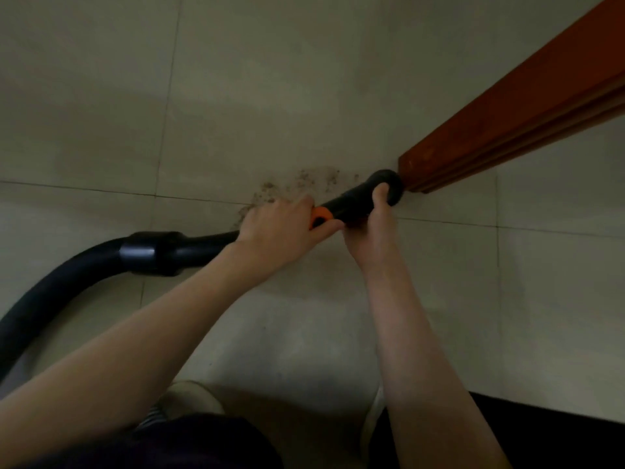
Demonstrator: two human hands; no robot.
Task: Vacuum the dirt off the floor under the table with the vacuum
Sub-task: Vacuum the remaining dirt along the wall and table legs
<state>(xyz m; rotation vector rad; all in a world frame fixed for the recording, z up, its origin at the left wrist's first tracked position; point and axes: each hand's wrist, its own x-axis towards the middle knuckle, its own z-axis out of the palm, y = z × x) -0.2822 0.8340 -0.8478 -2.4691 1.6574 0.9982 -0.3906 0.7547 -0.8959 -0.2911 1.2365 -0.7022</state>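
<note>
1. While dirt (297, 187) lies on the floor (236, 79) beside the table leg (507, 106), the vacuum tube (355, 203) is gripped by the left hand (280, 225) and right hand (375, 225).
2. The stiff tube is probably light and best held near its end; the hose (50, 292) bends.

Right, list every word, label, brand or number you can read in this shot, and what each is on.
None can be read.
Vacuum hose, its black nozzle and orange band: no print shows.
Red-brown table leg: bare wood, no label.
Floor tiles: only grout lines and the dirt.
</note>
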